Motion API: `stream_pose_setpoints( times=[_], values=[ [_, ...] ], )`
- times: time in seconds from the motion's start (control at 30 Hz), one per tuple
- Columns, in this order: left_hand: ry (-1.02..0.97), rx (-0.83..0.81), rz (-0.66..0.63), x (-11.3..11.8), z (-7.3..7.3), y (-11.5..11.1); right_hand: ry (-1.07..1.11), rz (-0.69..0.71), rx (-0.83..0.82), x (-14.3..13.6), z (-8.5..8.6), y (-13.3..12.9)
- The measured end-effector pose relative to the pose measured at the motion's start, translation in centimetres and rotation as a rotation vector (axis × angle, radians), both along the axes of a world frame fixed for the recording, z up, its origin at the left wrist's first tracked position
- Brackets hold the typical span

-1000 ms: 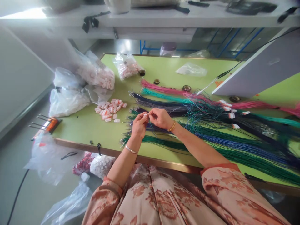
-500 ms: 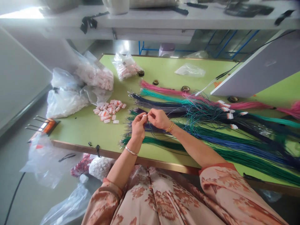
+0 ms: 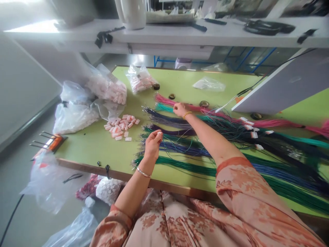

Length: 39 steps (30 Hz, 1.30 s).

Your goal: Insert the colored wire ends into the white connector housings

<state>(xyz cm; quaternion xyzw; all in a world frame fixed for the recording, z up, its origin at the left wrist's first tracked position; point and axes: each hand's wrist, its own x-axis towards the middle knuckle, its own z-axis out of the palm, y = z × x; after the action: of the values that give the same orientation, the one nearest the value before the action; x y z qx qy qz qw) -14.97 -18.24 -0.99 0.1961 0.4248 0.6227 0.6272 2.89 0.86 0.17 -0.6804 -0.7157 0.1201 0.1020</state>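
My left hand (image 3: 152, 144) is closed in a pinch on a small white connector housing (image 3: 159, 133), with thin wires trailing from it to the right. My right hand (image 3: 180, 109) reaches over the teal wires (image 3: 164, 107), close to the pink wires (image 3: 167, 100). Its fingers are closed, and anything between them is too small to make out. Dark navy wires (image 3: 164, 118), blue wires (image 3: 180, 148) and green wires (image 3: 177, 164) lie in bundles across the green table, metal-tipped ends to the left. Left of them is a pile of loose white-and-orange connector housings (image 3: 120, 127).
Plastic bags of housings (image 3: 106, 89) stand at the back left, beside another bag (image 3: 141, 79). Black tape rolls (image 3: 172, 96) lie behind the wires. A pronged orange stand (image 3: 55, 142) sits at the left corner. Finished-looking white connectors (image 3: 254, 134) rest on the wires; a shelf (image 3: 164, 37) spans above.
My right hand has left my left hand and moved up and away to the teal and pink wires. The left hand keeps the housing in nearly the same place. The view has tilted up slightly.
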Motion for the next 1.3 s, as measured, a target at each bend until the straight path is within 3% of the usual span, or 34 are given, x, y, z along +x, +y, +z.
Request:
stream_pose_setpoints(
  times=[0.2, 0.37, 0.57, 0.73, 0.9, 1.03, 1.3],
  values=[
    [0.006, 0.009, -0.008, 0.2, -0.1, -0.1, -0.008, 0.071, 0.025, 1.1, -0.2, 0.3],
    [-0.005, 0.005, 0.001, 0.1, -0.2, -0.1, -0.020, 0.032, 0.067, 1.8, -0.6, 0.6],
    [-0.008, -0.005, -0.016, 0.2, -0.1, 0.0, -0.018, 0.181, 0.075, 2.2, -1.4, 0.9],
    [-0.013, -0.016, -0.002, 0.1, -0.1, 0.0, -0.002, 0.104, 0.102, 2.4, -1.4, 1.1],
    [-0.013, -0.011, -0.011, 0.2, -0.2, -0.1, 0.136, 0.162, 0.042, 2.7, -0.9, 1.7],
    [-0.014, -0.010, -0.016, 0.4, -0.3, -0.1, 0.345, 0.220, 0.040, 0.8, -0.7, 2.7],
    [-0.015, -0.001, -0.012, 0.1, -0.7, 0.0, 0.468, 0.320, 0.088, -5.3, 1.5, 3.3]
  ],
)
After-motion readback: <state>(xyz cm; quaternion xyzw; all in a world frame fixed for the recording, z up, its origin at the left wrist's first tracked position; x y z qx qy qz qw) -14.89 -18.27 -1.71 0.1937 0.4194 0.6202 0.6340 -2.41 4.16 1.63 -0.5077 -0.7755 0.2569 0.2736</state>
